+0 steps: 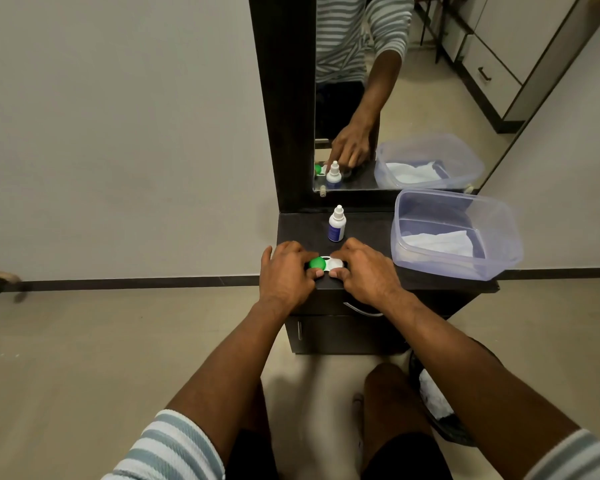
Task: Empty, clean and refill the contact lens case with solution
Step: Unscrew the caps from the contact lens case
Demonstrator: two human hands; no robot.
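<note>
I held the lens case flat on the desk near its front edge; my left hand pinched the green cap, my right hand gripped the white side, steadying it for unscrewing.

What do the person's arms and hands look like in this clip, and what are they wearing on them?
Both forearms are bare, with sleeves pushed up toward the elbows. The sleeves are knit, in grey-blue and white horizontal stripes. The left hand and right hand are bare: no gloves, no watch or wristband visible. A possible ring on the left hand is too small to confirm.
</note>
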